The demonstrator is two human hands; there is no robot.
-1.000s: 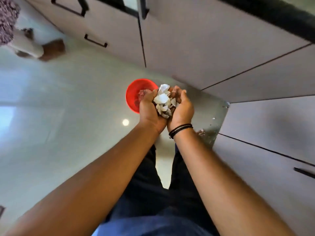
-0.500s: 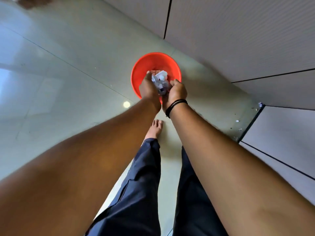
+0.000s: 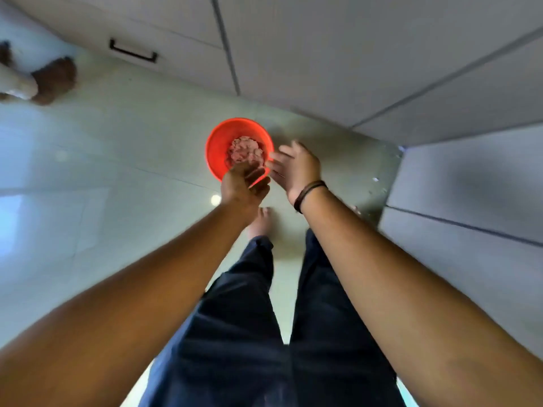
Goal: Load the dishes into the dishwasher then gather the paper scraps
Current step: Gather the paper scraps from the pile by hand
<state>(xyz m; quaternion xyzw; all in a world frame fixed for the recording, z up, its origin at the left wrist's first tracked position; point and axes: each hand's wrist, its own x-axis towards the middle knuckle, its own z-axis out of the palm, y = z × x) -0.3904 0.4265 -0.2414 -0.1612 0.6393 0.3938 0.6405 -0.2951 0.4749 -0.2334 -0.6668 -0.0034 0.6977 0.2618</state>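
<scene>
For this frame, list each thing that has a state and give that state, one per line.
red bin: upright on the floor, holding scraps
paper scraps: heaped inside the bin
left hand: over the bin's near rim, fingers loose, holding nothing
right hand: beside the bin, fingers spread, holding nothing
cabinet drawer: closed
small scraps: lying on the floor by the cabinet corner

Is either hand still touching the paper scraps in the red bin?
Apart. The head view shows the paper scraps down in the red bin, both hands open above its near rim.
</scene>
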